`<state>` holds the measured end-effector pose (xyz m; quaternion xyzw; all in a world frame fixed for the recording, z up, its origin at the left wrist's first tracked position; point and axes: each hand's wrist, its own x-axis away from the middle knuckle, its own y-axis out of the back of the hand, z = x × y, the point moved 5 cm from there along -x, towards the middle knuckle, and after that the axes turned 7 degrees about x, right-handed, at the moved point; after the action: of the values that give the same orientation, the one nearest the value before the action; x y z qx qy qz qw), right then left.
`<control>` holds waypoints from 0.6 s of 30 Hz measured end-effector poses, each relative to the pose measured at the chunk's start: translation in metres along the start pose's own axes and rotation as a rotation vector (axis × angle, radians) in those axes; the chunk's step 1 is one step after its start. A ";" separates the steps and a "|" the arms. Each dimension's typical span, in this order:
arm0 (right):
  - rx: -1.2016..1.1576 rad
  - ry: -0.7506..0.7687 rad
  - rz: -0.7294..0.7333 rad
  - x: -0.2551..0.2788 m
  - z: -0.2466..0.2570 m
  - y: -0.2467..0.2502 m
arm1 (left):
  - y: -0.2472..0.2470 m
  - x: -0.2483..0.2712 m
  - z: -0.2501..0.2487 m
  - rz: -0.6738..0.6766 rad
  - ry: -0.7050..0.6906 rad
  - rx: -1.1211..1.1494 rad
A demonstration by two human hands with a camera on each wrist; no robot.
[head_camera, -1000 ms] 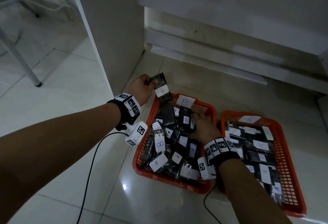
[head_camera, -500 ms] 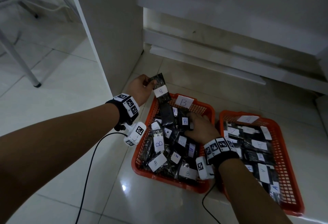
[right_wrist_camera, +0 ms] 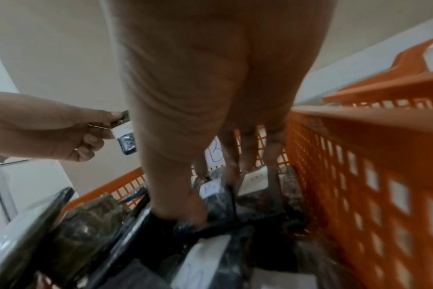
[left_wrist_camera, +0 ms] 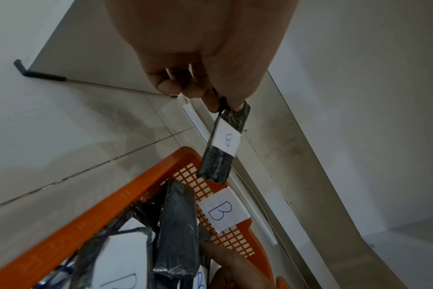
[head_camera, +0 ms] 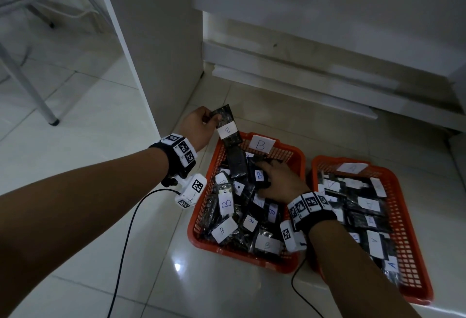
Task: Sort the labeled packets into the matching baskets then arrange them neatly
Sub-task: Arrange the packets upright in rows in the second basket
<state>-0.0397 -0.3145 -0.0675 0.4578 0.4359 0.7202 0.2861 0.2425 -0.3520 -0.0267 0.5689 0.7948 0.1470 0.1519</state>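
A: Where's the B packet [head_camera: 226,128] now?

B: Up in the left hand [head_camera: 197,126], pinched at its top edge between thumb and fingertips, hanging over the far left corner of the B basket [head_camera: 293,151].

A: And the other hand?

B: The right hand [head_camera: 278,182] is down among the loose B packets [head_camera: 227,204], fingers curled on one of them.

A: So how to do it well?

B: I'd clear a flat slot first, then lay the held packet label up, squared with the basket wall. The A basket [head_camera: 401,219] on the right shows tidier rows to copy
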 end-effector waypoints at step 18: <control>-0.249 -0.055 -0.232 -0.006 0.056 0.009 | 0.001 0.000 -0.007 0.000 0.007 -0.040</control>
<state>0.0140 -0.3033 -0.0503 0.3849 0.3854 0.7178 0.4337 0.2401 -0.3520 -0.0197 0.5654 0.7921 0.1648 0.1605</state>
